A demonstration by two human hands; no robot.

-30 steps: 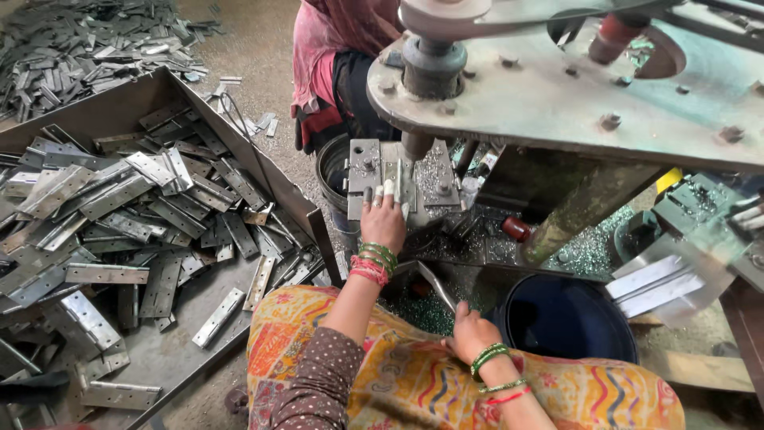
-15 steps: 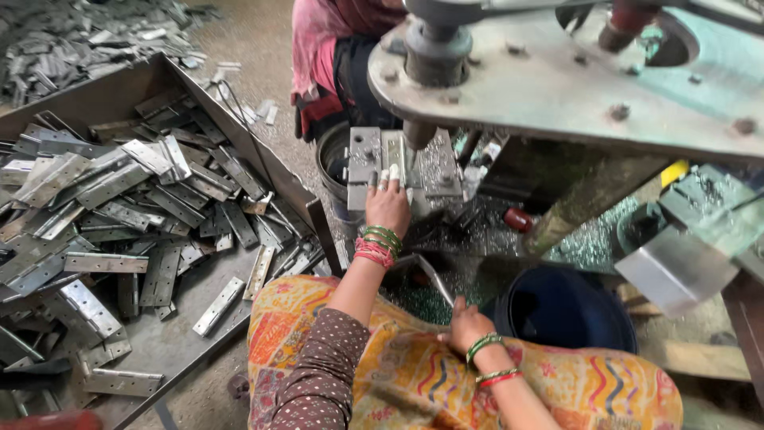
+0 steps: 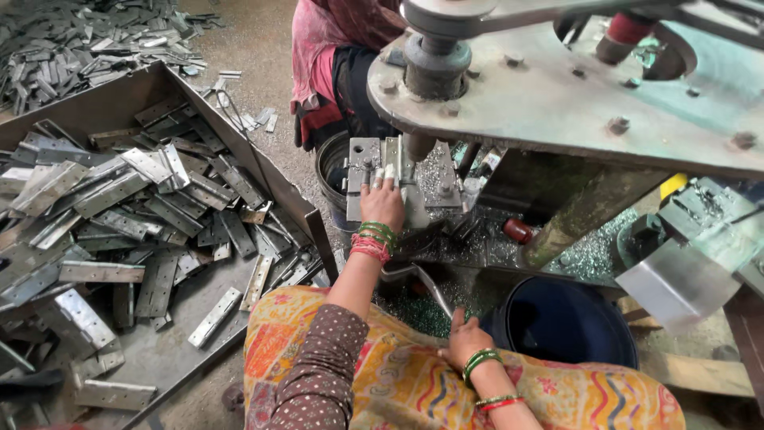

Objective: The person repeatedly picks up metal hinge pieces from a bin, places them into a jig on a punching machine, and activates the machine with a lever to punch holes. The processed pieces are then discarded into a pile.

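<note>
A heavy press machine [image 3: 557, 95] fills the upper right. A wide metal tray [image 3: 103, 103] heaped with steel hinges [image 3: 119, 207] lies left. A dark bucket [image 3: 565, 322] stands below the press. The left hand [image 3: 383, 203] presses flat on a hinge blank [image 3: 390, 159] on the die block [image 3: 402, 179]. The right hand [image 3: 463, 342] rests loosely open on the patterned lap, holding nothing.

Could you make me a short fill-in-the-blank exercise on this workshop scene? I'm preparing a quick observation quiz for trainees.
1. The left hand rests on a metal piece on the bed of the ____.
2. The right hand rests on the person's ____.
3. The grey tray at the left is heaped with metal ____.
4. The bucket beside the right hand is dark ____.

Missing words: press; lap; hinges; blue
</note>
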